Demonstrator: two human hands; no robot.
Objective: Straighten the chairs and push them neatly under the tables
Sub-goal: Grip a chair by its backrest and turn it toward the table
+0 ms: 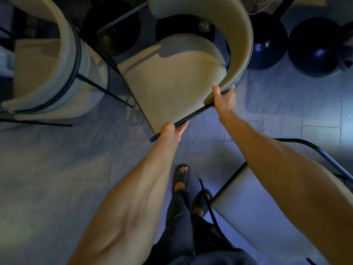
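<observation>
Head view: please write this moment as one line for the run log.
left hand: gripping chair frame | right hand: gripping backrest end | chair: angled

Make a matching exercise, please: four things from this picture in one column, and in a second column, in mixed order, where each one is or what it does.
Things:
1. left hand
2. right hand
3. second beige chair
4. dark sandal

Places or states:
A. stands at the left of the picture, nobody touches it
B. grips the black bar at the seat edge of the middle chair
C. on the person's foot, on the tiled floor
D. holds the end of the curved backrest

Pairs: 1-B, 2-D, 3-A, 4-C
</observation>
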